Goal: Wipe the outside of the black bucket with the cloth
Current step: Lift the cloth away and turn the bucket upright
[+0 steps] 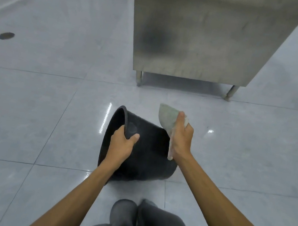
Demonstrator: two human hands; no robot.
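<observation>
The black bucket [146, 151] lies tipped on the tiled floor, its mouth turned to the left and its base to the right. My left hand [122, 143] grips the bucket's rim, fingers inside and thumb on the outer wall. My right hand [182, 138] is closed on a pale green and white cloth [167, 119] at the bucket's upper right edge. The cloth sticks up above my fist and hangs down along the bucket's base end.
A stainless steel cabinet [203, 34] on short legs stands just beyond the bucket. A round floor drain [6, 35] sits far left. My knees in grey trousers [147, 225] are at the bottom. Glossy pale floor tiles [38, 116] spread all around.
</observation>
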